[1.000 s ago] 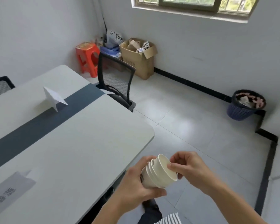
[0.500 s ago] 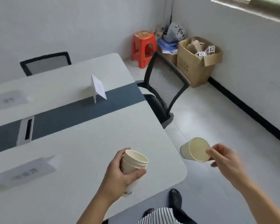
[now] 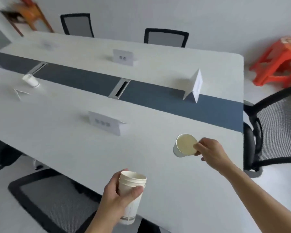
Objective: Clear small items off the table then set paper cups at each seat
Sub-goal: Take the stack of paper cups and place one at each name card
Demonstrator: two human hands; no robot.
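Observation:
My right hand [image 3: 208,151] pinches the rim of a single white paper cup [image 3: 183,146], tilted with its mouth toward me, just above the white table [image 3: 74,148] near its right end. A stack of nested paper cups [image 3: 130,197] is upright in my left hand [image 3: 118,194], whose fingers curl round it at the table's near edge. Another paper cup [image 3: 30,80] is on the table far to the left, blurred.
Folded white name cards [image 3: 106,122] [image 3: 123,57] [image 3: 194,85] stand along the table, either side of a dark centre strip [image 3: 158,96] with cable slots. Black mesh chairs [image 3: 274,125] [image 3: 45,200] [image 3: 165,37] ring the table. A red stool [image 3: 279,63] stands at the far right.
My view has swung left over the table. My right hand pulled one cup off the stack and carried it from beyond the table's corner to above the tabletop. My left hand keeps the stack.

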